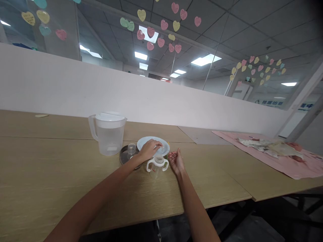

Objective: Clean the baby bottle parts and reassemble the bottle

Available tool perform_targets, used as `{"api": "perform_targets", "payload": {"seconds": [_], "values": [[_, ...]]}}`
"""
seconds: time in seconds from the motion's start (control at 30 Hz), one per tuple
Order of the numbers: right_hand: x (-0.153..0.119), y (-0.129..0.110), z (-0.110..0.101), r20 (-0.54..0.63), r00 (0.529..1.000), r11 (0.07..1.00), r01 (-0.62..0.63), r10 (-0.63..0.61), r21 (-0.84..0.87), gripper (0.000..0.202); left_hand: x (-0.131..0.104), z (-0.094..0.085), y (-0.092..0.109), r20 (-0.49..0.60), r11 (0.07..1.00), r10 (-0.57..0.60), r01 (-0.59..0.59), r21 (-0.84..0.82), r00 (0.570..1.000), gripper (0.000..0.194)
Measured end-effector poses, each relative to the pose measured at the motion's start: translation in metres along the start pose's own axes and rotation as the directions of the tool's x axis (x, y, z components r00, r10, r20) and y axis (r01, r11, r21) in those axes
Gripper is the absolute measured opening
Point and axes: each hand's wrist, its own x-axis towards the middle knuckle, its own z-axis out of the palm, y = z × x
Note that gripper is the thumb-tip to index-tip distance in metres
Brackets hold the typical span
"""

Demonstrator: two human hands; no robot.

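A clear baby bottle [156,170] with a white two-handled collar stands upright and uncapped near the middle of the table. Just behind its mouth, my left hand [149,150] hangs over a pale blue plate [143,140], fingers bent and drawn together. Whatever is at its fingertips is too small to make out. To the right of the bottle, my right hand [177,162] rests palm up with loosely curled, parted fingers and nothing visible in it. A dark round tray [123,158] sits left of the bottle, with a small clear cup [131,149] on it, partly behind my left forearm.
A lidded translucent pitcher [110,136] stands behind the tray at the left. Farther right, a pink cloth [282,168] carries a doll-like figure in pale clothes [280,148]. A white partition [141,101] with glass above closes off the table's back.
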Motion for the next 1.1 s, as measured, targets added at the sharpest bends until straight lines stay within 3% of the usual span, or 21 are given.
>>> {"api": "perform_targets", "payload": {"seconds": [0.27,0.5,0.73,1.1], "values": [[0.001,0.001,-0.002,-0.036,0.999,0.997,-0.01,0.007,-0.08,0.047,0.001,0.002,0.001,0.002,0.999,0.009,-0.009,0.053,1.0,0.019],[0.0,0.0,-0.001,-0.007,1.0,1.0,-0.016,0.016,-0.014,0.045,-0.001,-0.002,0.003,-0.023,1.0,-0.014,0.014,0.014,1.0,0.018],[-0.001,0.0,0.001,-0.013,1.0,0.999,-0.013,0.012,-0.052,0.046,0.0,-0.002,0.005,-0.064,1.0,-0.013,0.012,-0.021,0.998,0.018],[-0.004,-0.001,0.003,-0.022,0.998,0.997,0.053,-0.054,-0.057,0.045,0.001,-0.003,0.01,-0.008,1.0,-0.008,0.008,-0.028,1.0,0.019]]}}
